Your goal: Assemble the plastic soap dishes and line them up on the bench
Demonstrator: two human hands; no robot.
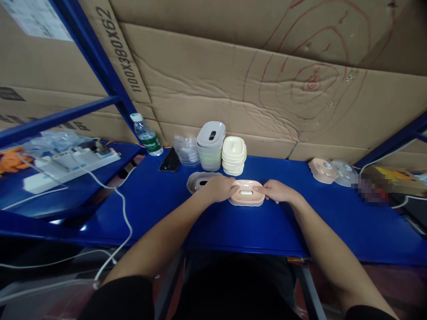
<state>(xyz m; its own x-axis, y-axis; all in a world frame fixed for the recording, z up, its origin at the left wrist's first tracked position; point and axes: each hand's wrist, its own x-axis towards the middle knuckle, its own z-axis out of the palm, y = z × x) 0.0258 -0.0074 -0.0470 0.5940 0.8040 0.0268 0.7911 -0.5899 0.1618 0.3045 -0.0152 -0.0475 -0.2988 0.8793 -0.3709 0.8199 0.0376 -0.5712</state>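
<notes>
In front of me on the blue table, a small pink plastic box (pixel 247 200) is gripped from both ends. My left hand (pixel 220 188) closes on its left end, and my right hand (pixel 276 191) pinches the right end with the thumb on top. A white oval piece (pixel 246 193) shows in the middle of the box. Just beyond my left hand, partly hidden by it, lies a grey lid (pixel 202 181) with a dark oval slot. Behind stand a stack of grey and greenish pieces (pixel 211 144), a stack of cream pieces (pixel 234 153) and nested clear pieces (pixel 187 151).
A water bottle (pixel 147 137) and a black phone (pixel 169 160) are at the back left. Another pink box (pixel 322 170) and a clear piece (pixel 344 173) sit at the back right. Cardboard (pixel 207 71) walls off the table's back. A white cable (pixel 124 209) crosses the left side.
</notes>
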